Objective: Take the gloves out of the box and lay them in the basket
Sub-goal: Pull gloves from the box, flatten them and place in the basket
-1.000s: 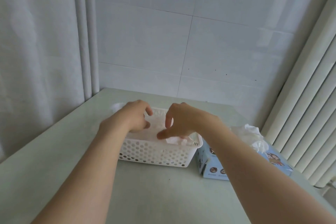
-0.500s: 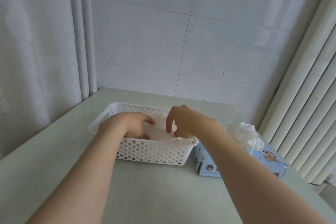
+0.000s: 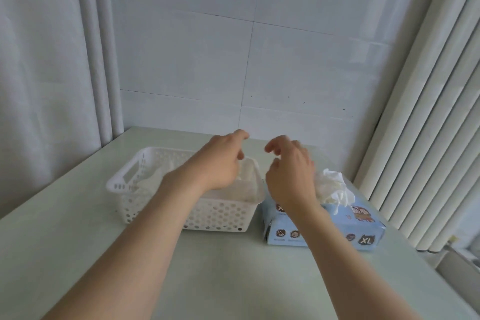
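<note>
Our left hand (image 3: 220, 163) over the basket (image 3: 122, 186) and right hand (image 3: 291, 174) by the box (image 3: 363, 238) hang loosely curled, empty; next we should pinch the protruding glove (image 3: 333, 186).

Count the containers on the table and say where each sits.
2. The white basket sits left of centre; the blue glove box lies just right of it, gloves poking out. None seems hidden.

A pale green surface (image 3: 233, 280) fills the lower view and runs back into a corner. Behind it stands a wall of large white tiles (image 3: 298, 60) with a few small dark specks (image 3: 304, 103). A white curtain (image 3: 39, 73) hangs at the left, and white vertical slats (image 3: 428, 125) run down the right.
</note>
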{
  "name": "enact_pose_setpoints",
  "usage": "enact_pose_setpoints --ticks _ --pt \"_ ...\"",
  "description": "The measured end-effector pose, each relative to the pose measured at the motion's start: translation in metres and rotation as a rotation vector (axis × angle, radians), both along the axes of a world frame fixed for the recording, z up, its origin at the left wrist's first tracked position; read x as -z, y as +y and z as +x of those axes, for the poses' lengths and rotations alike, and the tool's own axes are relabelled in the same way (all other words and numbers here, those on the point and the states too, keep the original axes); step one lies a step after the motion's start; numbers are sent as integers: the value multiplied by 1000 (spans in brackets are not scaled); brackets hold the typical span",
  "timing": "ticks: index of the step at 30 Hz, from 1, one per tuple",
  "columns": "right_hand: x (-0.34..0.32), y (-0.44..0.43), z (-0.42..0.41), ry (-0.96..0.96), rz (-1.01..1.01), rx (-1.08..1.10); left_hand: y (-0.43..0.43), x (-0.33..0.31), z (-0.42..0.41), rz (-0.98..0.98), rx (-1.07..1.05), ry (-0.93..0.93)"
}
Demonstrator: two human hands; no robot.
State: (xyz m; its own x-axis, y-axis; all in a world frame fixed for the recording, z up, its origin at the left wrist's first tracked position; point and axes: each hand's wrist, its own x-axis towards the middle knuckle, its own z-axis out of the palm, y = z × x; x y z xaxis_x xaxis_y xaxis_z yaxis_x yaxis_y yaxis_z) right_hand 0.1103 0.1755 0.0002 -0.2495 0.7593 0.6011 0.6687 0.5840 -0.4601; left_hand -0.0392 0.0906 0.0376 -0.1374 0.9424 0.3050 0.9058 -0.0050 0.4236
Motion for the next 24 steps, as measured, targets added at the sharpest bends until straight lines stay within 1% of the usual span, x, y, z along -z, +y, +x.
enact_pose_setpoints --ticks 2,4,7,9,11,15,20,24 --pt "9 9 23 14 148 182 4 2 29 42 86 -11" --pt "10 15 47 5 170 252 7 5 52 69 143 3" --pt "15 22 82 -37 -2 213 11 14 82 89 200 64" --pt "21 22 97 -3 -109 154 12 22 97 87 218 80" --pt "29 22 106 54 -168 112 14 32 109 75 211 83" --pt "35 18 114 150 -156 87 18 54 121 91 177 71" --pt "33 18 121 362 -114 58 22 78 126 110 198 103" --pt "31 17 122 544 -112 52 18 76 130 124 200 96"
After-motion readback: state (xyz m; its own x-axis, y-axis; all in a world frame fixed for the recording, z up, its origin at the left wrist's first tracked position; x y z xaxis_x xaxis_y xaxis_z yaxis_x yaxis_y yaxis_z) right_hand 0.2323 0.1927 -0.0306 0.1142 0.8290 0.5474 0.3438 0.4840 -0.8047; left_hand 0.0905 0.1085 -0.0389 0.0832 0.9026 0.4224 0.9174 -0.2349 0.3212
